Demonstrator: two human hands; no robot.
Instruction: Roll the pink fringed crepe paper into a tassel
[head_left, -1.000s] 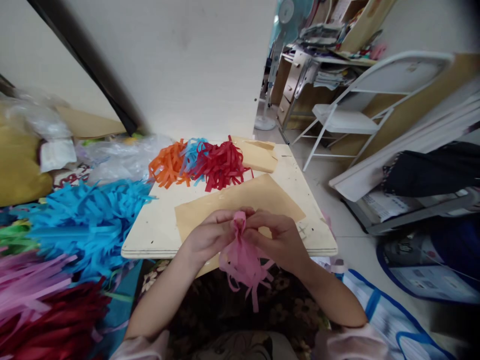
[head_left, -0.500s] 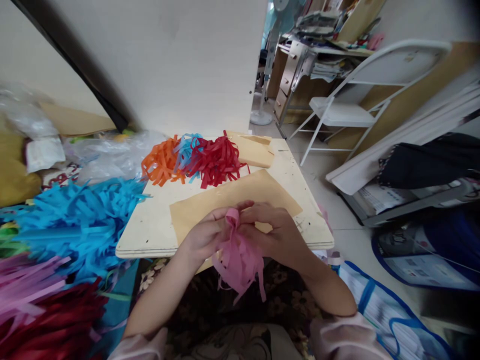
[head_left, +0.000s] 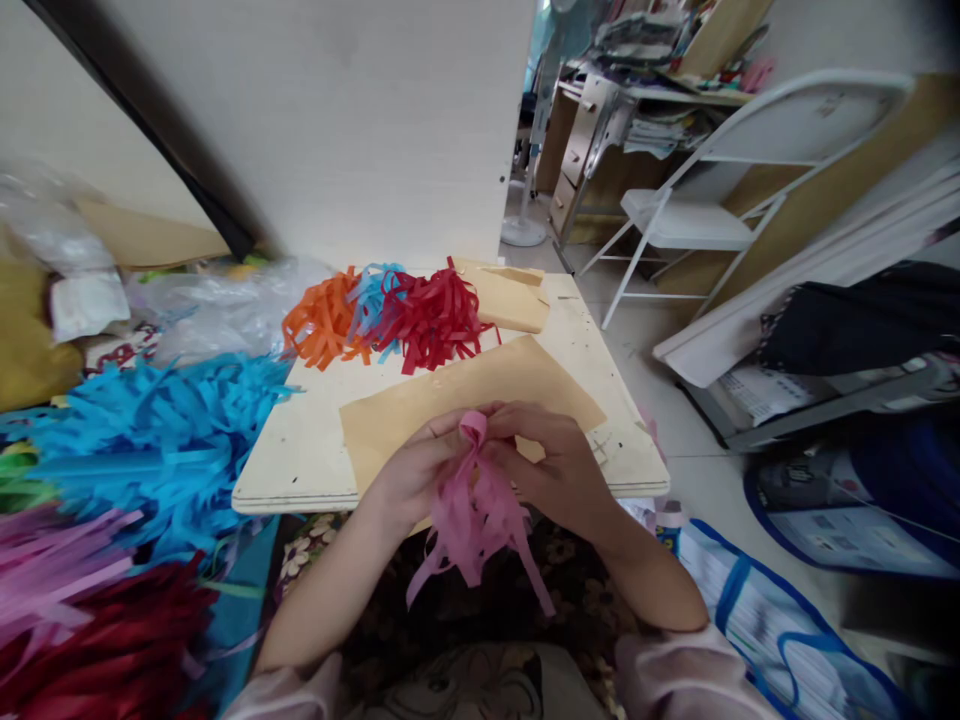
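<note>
A white panel (head_left: 360,120) stands at the far side, with a white folding chair (head_left: 697,215) far right. Heaps of cut paper fringe, blue (head_left: 157,440) above pink and dark red, crowd the near left. In the middle lies a pale wooden surface (head_left: 300,450) bearing a tan paper sheet (head_left: 465,390) and, at its far edge, orange, blue and red fringe bundles (head_left: 390,315). At the surface's near edge, the left hand (head_left: 409,470) and right hand (head_left: 555,465) both pinch the twisted top of a pink paper tassel (head_left: 472,500), fingers closed tight around its looped neck; its strips hang loose toward the lap. The tassel looks very light, soft and easily torn, so the gathered neck seems the safest hold, not the dangling strips. No writing is legible anywhere.
</note>
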